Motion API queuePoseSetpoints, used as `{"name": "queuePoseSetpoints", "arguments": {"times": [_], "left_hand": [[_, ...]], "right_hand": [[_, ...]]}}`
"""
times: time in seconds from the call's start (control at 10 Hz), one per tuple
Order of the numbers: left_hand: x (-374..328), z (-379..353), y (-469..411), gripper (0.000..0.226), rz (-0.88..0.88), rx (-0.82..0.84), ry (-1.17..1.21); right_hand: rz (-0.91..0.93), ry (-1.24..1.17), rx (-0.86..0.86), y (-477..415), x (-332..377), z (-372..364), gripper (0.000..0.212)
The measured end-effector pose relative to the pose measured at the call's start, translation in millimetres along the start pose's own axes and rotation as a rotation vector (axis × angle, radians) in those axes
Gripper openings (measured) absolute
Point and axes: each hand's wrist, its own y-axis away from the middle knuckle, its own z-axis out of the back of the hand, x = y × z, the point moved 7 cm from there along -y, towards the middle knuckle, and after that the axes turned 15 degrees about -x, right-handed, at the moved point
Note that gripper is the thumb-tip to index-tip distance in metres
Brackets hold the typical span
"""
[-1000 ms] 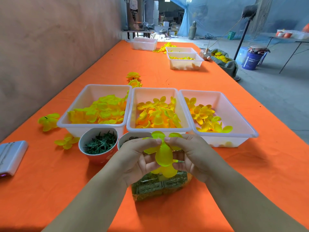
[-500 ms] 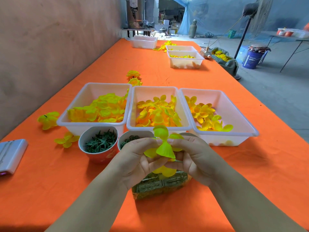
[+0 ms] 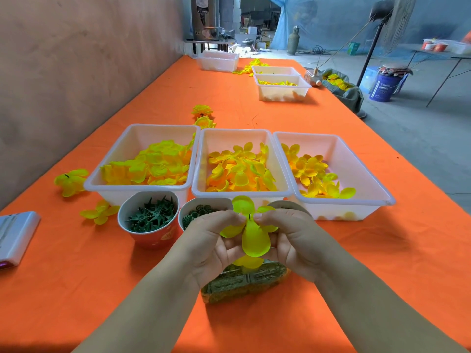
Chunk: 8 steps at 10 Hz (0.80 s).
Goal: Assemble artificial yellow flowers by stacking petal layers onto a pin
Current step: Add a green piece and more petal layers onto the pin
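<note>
My left hand and my right hand meet over the near table and pinch a yellow petal layer from both sides. A thin dark pin pokes up through its centre between my fingertips. Another yellow layer shows just beneath. A green block lies on the cloth under my hands. Three white trays hold loose petals: left tray, middle tray, right tray.
A red cup of green star pieces and a cup of green rings stand left of my hands. Finished flowers lie on the orange cloth. A white device sits at the left edge. More trays stand farther back.
The petal layer has turned and settled lower between my fingers, and the pin tip now shows through its centre. Both hands stay together in the same spot.
</note>
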Motion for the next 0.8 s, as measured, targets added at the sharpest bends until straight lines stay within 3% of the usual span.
{"name": "queuePoseSetpoints", "arguments": {"times": [0.1, 0.3, 0.8], "left_hand": [[-1.8, 1.0, 0.6, 0.008, -0.057, 0.0, -0.02], [-10.2, 20.0, -15.5, 0.001, -0.266, -0.041, -0.309], [7.1, 30.2, -36.3, 0.024, -0.152, -0.004, -0.391]], "right_hand": [[0.0, 0.047, -0.017, -0.3, -0.9, 1.3, 0.036], [0.003, 0.122, -0.085, -1.8, -4.1, 9.0, 0.025], [-0.004, 0.237, -0.128, -4.7, -12.1, 19.6, 0.011]]}}
